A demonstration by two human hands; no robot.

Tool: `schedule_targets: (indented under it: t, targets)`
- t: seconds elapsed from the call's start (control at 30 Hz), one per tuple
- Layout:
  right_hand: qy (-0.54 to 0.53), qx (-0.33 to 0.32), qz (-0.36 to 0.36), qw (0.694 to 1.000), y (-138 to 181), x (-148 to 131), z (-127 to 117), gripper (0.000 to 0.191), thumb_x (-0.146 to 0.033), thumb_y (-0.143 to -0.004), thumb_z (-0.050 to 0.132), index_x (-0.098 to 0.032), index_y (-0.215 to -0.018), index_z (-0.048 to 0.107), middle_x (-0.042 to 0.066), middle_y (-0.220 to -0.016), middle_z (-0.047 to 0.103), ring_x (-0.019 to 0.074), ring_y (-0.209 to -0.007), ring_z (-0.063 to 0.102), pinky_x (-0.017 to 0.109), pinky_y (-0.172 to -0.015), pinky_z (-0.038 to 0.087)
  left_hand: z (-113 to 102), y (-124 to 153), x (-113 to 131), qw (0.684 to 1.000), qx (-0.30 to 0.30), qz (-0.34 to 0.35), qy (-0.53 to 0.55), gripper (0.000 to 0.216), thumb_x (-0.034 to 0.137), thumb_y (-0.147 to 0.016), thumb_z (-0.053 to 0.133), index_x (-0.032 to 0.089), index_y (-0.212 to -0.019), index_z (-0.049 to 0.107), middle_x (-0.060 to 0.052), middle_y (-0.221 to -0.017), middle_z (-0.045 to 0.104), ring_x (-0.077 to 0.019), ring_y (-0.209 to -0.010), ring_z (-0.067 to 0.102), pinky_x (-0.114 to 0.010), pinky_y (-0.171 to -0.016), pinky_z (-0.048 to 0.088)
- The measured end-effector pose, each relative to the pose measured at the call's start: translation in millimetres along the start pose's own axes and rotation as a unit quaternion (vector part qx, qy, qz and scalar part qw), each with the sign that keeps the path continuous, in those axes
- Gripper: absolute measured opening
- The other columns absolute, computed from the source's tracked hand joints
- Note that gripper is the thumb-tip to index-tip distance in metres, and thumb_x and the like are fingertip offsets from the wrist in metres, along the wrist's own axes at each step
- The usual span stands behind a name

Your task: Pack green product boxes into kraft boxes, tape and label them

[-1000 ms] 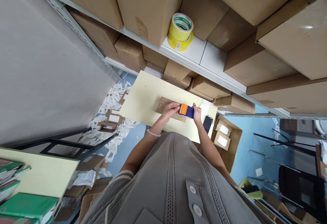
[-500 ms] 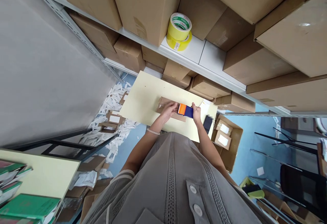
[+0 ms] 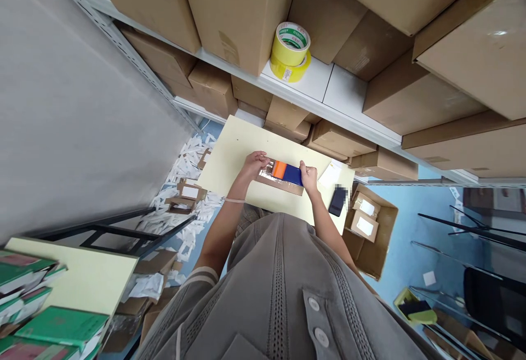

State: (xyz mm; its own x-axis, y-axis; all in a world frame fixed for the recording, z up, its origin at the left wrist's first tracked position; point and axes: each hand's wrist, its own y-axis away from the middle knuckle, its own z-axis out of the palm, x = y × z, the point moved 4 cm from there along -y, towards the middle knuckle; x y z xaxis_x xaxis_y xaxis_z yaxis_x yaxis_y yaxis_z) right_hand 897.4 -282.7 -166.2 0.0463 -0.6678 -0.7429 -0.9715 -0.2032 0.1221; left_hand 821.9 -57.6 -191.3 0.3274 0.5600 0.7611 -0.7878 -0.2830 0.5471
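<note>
A blue and orange tape dispenser (image 3: 292, 175) is in my right hand (image 3: 309, 177), whose fingers are wrapped round its right end. Shiny clear packing tape (image 3: 267, 169) runs from the orange part toward my left hand (image 3: 255, 164). That hand's fingers are bent at the tape's left end, though the exact pinch is too small to see. Beneath both hands a narrow brown cardboard box (image 3: 283, 186) lies on the pale yellow table (image 3: 224, 157).
A black phone (image 3: 338, 201) and white papers (image 3: 331, 173) lie at the table's right. Yellow tape rolls (image 3: 290, 53) stand on the shelf ahead among cardboard boxes. An open carton (image 3: 384, 228) holding smaller boxes is at the right; paper scraps (image 3: 197, 206) litter the floor left.
My left hand has moved left, away from the dispenser, and a stretch of tape now shows between them. The dispenser and my right hand have shifted slightly left.
</note>
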Motion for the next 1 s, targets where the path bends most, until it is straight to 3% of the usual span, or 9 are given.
schedule_targets:
  t: [0.13,0.27,0.4,0.63,0.8,1.0]
  targets:
    - [0.031,0.016,-0.030,0.999,2,-16,11,0.065,-0.066,-0.089,0.036,-0.024,-0.041,0.022,-0.003,-0.040,0.023,0.0106,-0.043,0.022,0.031,-0.052,0.019,-34,-9,7,0.999,0.022,0.035,-0.021,0.038,0.013,-0.055,0.076,0.013,-0.090,0.060,0.000,-0.065,0.066,-0.0113,-0.060,0.059,-0.025,-0.060,0.045]
    - [0.033,0.027,-0.050,0.998,3,-27,21,0.068,-0.067,-0.088,0.039,-0.024,-0.038,0.027,-0.002,-0.040,0.026,0.0118,-0.043,0.023,0.031,-0.055,0.017,-56,-16,-3,0.998,0.051,0.040,-0.029,0.037,0.014,-0.054,0.075,0.013,-0.088,0.060,-0.001,-0.067,0.068,-0.0115,-0.060,0.061,-0.025,-0.060,0.045]
    - [0.041,0.033,-0.058,0.997,1,-31,26,0.068,-0.069,-0.086,0.041,-0.024,-0.037,0.033,-0.001,-0.040,0.027,0.0133,-0.045,0.023,0.030,-0.055,0.015,-58,-23,-25,0.996,0.080,0.036,-0.026,0.036,0.013,-0.056,0.073,0.013,-0.089,0.060,-0.002,-0.067,0.068,-0.0110,-0.061,0.061,-0.025,-0.061,0.046]
    - [0.151,0.017,-0.072,0.986,-1,-36,34,0.066,-0.062,-0.092,0.040,-0.023,-0.038,0.040,0.000,-0.041,0.035,0.0139,-0.045,0.032,0.028,-0.054,0.018,-53,-32,-55,0.991,0.127,0.025,-0.045,0.022,0.010,-0.061,0.070,0.015,-0.079,0.057,0.000,-0.063,0.064,-0.0137,-0.061,0.062,-0.031,-0.066,0.051]
    - [0.235,0.000,-0.060,0.970,-1,-39,36,0.066,-0.058,-0.096,0.030,-0.022,-0.044,0.048,0.003,-0.046,0.049,0.0155,-0.049,0.045,0.027,-0.053,0.022,-44,-29,-61,0.981,0.160,0.056,-0.093,0.016,0.011,-0.070,0.064,0.017,-0.084,0.060,-0.004,-0.080,0.068,-0.0154,-0.077,0.065,-0.031,-0.077,0.052]
    - [0.272,-0.009,-0.061,0.960,-3,-41,35,0.070,-0.056,-0.098,0.020,-0.020,-0.045,0.048,0.006,-0.050,0.057,0.0154,-0.050,0.050,0.027,-0.053,0.025,-52,-22,-75,0.958,0.195,0.065,-0.200,0.031,0.030,-0.075,0.068,0.024,-0.106,0.066,-0.008,-0.128,0.057,-0.0272,-0.120,0.054,-0.039,-0.099,0.043]
